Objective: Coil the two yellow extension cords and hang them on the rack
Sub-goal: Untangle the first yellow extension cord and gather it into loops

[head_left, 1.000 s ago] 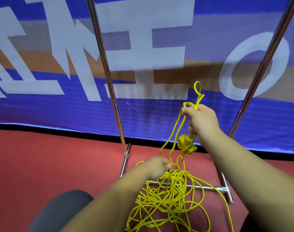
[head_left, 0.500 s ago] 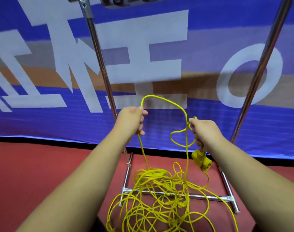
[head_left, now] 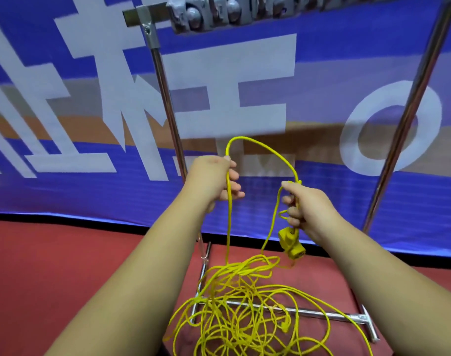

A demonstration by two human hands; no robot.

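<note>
Yellow cord lies in a loose tangle at the lower centre of the frame, on the red floor and across the base bar of the metal rack; whether it is one cord or two cannot be told from the heap. At the far left and across the whole upper half hangs a blue banner with large white characters. The rack's left upright climbs from the base to a corner joint at the upper left of centre, where a blurred grey top piece runs right along the top edge. Just right of that pole, mid-frame, the left hand is closed around a strand, which drops straight down to the pile. From its fist the cord arches up and over to the right hand, whose fingers are curled tight on a small bunch of loops. A yellow plug dangles just below that hand. The rack's right upright slants up along the right side.
</note>
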